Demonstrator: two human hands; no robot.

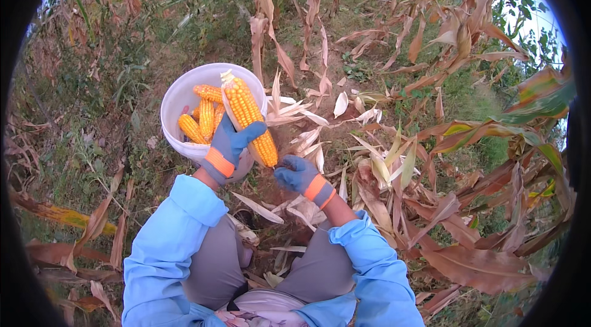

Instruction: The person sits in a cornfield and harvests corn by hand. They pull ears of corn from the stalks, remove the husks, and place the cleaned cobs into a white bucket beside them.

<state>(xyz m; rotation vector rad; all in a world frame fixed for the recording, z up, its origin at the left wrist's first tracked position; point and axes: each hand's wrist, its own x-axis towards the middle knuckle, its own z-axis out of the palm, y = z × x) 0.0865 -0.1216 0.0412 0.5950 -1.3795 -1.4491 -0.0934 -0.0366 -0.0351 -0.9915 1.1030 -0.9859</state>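
Observation:
In my left hand (228,144), which wears a grey glove with an orange cuff band, is a husked ear of yellow corn (245,112). It slants over the right rim of a white plastic bucket (167,117), its pale stalk end pointing up and away. At the ear's lower tip is my right hand (298,174), gloved alike, with its fingers curled. Whether a strand or the tip itself is pinched there is hidden. Several bare corn ears (206,117) lie inside the bucket, partly covered by my left hand.
Pale stripped husks (307,140) litter the soil right of the bucket and between my knees (314,267). A heap of dry corn stalks and leaves (461,216) rises on the right. Standing dry stalks (261,18) and green weeds (221,8) grow beyond the bucket.

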